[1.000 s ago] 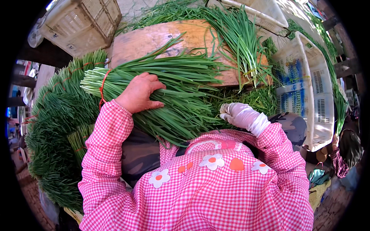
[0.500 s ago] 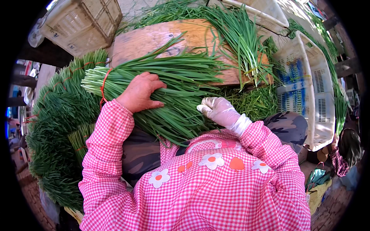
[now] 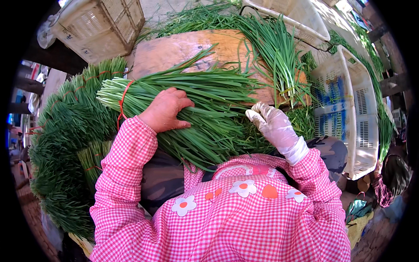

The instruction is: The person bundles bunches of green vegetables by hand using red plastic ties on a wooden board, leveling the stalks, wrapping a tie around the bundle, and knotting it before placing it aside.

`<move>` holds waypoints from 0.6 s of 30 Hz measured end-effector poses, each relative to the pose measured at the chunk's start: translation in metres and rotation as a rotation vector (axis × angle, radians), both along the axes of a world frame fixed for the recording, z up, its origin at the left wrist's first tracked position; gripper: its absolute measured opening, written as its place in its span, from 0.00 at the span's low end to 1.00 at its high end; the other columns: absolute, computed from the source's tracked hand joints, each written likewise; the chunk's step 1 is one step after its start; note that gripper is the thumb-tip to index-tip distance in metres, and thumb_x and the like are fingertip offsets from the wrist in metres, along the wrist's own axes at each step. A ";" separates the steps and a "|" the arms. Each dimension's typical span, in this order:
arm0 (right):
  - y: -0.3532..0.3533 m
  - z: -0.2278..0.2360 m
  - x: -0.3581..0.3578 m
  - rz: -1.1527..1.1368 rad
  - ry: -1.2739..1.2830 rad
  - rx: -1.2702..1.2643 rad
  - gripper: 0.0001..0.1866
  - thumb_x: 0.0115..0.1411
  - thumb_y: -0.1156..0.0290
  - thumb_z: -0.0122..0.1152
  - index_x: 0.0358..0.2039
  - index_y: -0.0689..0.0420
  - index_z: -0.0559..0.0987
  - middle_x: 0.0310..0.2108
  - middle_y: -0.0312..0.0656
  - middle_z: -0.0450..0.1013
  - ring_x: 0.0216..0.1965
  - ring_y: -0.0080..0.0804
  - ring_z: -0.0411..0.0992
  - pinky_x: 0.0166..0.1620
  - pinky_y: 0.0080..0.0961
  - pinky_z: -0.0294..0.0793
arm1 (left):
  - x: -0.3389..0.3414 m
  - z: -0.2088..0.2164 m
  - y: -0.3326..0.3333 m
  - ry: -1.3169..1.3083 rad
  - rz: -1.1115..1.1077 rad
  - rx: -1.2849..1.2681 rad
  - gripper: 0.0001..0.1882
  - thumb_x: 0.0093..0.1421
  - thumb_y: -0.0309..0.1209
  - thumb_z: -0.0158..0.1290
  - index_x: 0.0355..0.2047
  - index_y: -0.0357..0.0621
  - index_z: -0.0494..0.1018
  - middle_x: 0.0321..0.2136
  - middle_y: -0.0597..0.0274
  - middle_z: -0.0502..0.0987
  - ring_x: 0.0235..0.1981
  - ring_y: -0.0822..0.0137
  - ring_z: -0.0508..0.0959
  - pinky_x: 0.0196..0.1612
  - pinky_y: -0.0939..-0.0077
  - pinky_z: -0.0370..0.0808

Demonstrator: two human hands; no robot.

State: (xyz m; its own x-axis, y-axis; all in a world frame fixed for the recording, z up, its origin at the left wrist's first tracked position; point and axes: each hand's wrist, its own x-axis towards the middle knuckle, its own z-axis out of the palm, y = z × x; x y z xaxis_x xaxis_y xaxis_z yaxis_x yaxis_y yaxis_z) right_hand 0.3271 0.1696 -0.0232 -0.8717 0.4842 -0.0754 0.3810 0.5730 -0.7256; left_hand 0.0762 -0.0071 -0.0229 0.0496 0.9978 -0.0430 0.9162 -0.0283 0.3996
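Note:
A thick bundle of green chives (image 3: 205,109), tied near its cut end with a red band (image 3: 122,102), lies across my lap and the edge of a wooden board (image 3: 183,48). My bare left hand (image 3: 166,109) rests flat on top of the bundle, pressing it down. My right hand (image 3: 273,124), in a white glove, hovers at the bundle's leafy end with the fingers curled; I cannot see anything held in them. Pink checked sleeves cover both arms.
A pile of tied chive bundles (image 3: 65,148) fills the left side. Loose chives (image 3: 279,52) lie on the board's right end. White plastic crates stand at the top left (image 3: 100,22), top right (image 3: 297,17) and right (image 3: 349,109). Another person (image 3: 393,183) crouches at the right edge.
My gloved right hand has moved up and left from my lap to the leafy end of the bundle. The left hand and the bundle have stayed in place.

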 end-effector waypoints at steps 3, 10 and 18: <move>-0.009 0.011 -0.022 -0.053 0.058 0.136 0.17 0.57 0.55 0.56 0.29 0.58 0.75 0.24 0.50 0.73 0.27 0.49 0.71 0.31 0.38 0.69 | 0.000 0.000 0.000 0.006 0.001 -0.009 0.24 0.37 0.37 0.64 0.37 0.45 0.73 0.30 0.60 0.70 0.36 0.57 0.69 0.42 0.66 0.67; -0.019 -0.032 -0.064 0.076 0.107 0.187 0.14 0.59 0.57 0.51 0.31 0.56 0.74 0.28 0.48 0.73 0.33 0.49 0.71 0.35 0.39 0.69 | 0.001 0.002 -0.001 0.017 0.006 -0.022 0.24 0.38 0.37 0.64 0.38 0.45 0.73 0.31 0.60 0.70 0.37 0.57 0.69 0.43 0.66 0.66; 0.023 -0.035 -0.042 -0.198 0.308 -0.198 0.09 0.60 0.67 0.53 0.33 0.59 0.74 0.28 0.43 0.71 0.32 0.36 0.70 0.38 0.28 0.68 | 0.004 0.006 -0.002 0.029 0.004 -0.025 0.24 0.40 0.40 0.63 0.37 0.46 0.74 0.32 0.60 0.71 0.38 0.56 0.69 0.43 0.64 0.66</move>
State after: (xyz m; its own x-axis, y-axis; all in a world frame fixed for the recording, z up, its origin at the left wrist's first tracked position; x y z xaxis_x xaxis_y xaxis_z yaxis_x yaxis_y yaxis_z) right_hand 0.2854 0.1928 -0.0582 -0.7598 0.6468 0.0660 0.2175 0.3486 -0.9117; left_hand 0.0803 -0.0090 -0.0170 0.0437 0.9966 -0.0694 0.9274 -0.0146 0.3738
